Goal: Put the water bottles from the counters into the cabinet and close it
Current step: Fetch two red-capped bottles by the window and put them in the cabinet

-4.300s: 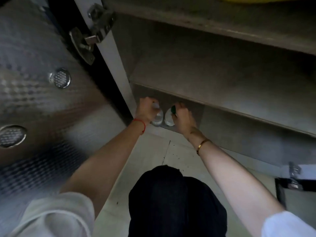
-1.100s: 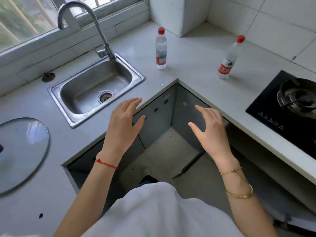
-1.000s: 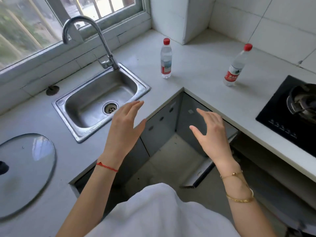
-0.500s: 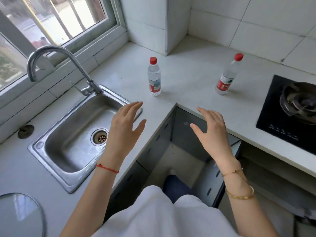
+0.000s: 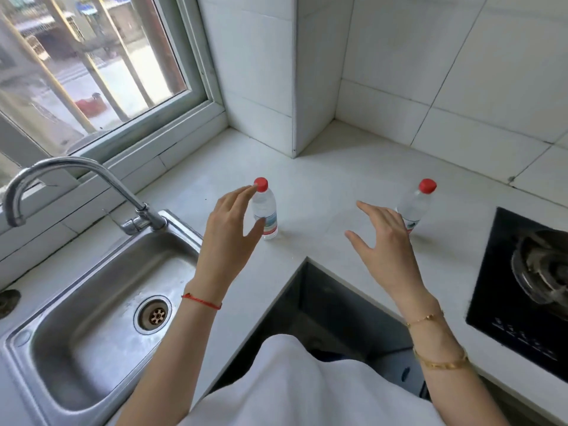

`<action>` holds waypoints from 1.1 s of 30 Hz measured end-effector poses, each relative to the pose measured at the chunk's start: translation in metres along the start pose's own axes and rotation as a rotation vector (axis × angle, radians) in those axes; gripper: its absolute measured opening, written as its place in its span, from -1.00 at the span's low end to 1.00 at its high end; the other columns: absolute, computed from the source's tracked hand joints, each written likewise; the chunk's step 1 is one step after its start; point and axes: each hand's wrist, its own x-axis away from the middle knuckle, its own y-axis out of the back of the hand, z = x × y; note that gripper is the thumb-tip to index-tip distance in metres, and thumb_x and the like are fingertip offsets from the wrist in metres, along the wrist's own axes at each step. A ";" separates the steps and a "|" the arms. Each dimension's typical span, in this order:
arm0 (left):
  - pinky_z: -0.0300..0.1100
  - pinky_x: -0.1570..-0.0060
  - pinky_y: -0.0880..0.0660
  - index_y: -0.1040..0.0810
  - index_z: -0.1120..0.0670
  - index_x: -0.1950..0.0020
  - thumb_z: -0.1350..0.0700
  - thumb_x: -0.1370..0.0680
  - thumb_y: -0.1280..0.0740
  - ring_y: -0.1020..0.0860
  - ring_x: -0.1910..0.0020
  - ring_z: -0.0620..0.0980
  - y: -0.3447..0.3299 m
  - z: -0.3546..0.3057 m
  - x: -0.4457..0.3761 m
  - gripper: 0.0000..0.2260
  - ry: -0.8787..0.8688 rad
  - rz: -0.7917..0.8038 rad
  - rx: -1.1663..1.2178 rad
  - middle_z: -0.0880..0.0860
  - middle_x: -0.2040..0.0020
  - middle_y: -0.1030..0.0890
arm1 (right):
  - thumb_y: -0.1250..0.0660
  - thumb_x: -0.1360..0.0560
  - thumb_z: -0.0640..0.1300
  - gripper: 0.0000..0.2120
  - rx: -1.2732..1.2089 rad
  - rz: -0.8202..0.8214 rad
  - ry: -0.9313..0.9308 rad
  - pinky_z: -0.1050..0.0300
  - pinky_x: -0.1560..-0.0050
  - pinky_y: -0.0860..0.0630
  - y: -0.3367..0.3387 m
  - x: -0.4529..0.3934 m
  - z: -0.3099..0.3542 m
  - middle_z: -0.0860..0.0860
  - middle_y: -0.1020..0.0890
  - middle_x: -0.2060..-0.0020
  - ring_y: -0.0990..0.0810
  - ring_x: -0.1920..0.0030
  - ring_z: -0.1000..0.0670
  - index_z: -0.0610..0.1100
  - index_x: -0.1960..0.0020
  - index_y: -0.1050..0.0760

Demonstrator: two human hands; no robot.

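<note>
Two clear water bottles with red caps stand upright on the white corner counter (image 5: 322, 186). The left bottle (image 5: 266, 213) is just right of my left hand (image 5: 230, 238), whose spread fingers reach up beside its cap and body without gripping. The right bottle (image 5: 415, 207) stands behind my right hand (image 5: 384, 241), which is open and hides the bottle's lower part. The cabinet's open dark interior (image 5: 325, 305) shows below the counter edge, between my arms.
A steel sink (image 5: 92, 318) with a curved tap (image 5: 70, 186) lies to the left under the window (image 5: 92, 66). A black gas hob (image 5: 522, 287) sits at the right. A tiled pillar (image 5: 307, 72) fills the far corner.
Earlier both hands were low at the cabinet shelf with bottles. Since then I have stood up, and over the last second both open hands have moved forward close to the two bottles on the counter.
</note>
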 end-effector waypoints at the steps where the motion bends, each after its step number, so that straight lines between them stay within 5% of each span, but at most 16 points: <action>1: 0.01 -0.37 -0.40 -0.37 0.07 -0.45 0.12 -0.51 -0.41 -0.42 -0.38 0.08 -0.006 0.001 -0.011 -0.48 0.011 -0.002 -0.002 0.05 -0.38 -0.49 | -0.37 -0.52 -0.04 -0.49 0.001 -0.002 0.007 0.12 -0.37 -0.31 0.001 -0.010 -0.004 -0.02 -0.50 -0.32 -0.37 -0.36 -0.02 -0.09 -0.43 -0.36; 11: 0.06 -0.35 -0.41 -0.40 0.09 -0.44 0.16 -0.53 -0.38 -0.41 -0.37 0.13 -0.050 0.024 -0.083 -0.52 0.119 0.184 -0.086 0.09 -0.39 -0.48 | -0.37 -0.52 -0.06 -0.49 -0.021 0.010 -0.009 0.13 -0.38 -0.31 -0.008 -0.065 -0.030 0.00 -0.50 -0.29 -0.36 -0.35 0.00 -0.09 -0.43 -0.36; 19: -0.03 0.04 -0.57 -0.62 0.08 -0.13 0.32 -0.45 -0.38 -0.59 -0.02 0.15 -0.068 0.039 -0.108 -0.71 0.116 0.242 -0.047 0.10 -0.06 -0.64 | -0.38 -0.52 -0.06 -0.50 -0.019 -0.035 -0.103 0.19 -0.36 -0.27 -0.009 -0.073 -0.048 -0.01 -0.51 -0.28 -0.36 -0.34 0.00 -0.10 -0.42 -0.37; 27: 0.02 0.11 -0.57 -0.66 0.07 -0.03 0.31 -0.37 -0.43 -0.57 0.07 0.12 -0.077 0.005 -0.121 -0.73 0.001 0.243 0.014 0.05 0.06 -0.65 | -0.39 -0.49 -0.11 -0.53 0.024 -0.173 -0.204 -0.05 -0.37 -0.36 0.015 -0.080 -0.085 -0.04 -0.52 -0.28 -0.37 -0.33 -0.08 -0.12 -0.38 -0.41; 33: -0.23 0.11 -0.47 -0.65 0.09 -0.05 0.29 -0.38 -0.47 -0.56 0.12 0.02 -0.090 -0.043 -0.132 -0.73 -0.090 0.247 0.104 0.02 0.03 -0.65 | -0.38 -0.49 -0.12 -0.53 0.103 -0.161 -0.300 -0.08 -0.34 -0.37 0.027 -0.096 -0.128 -0.06 -0.47 -0.33 -0.35 -0.34 -0.13 -0.13 -0.37 -0.41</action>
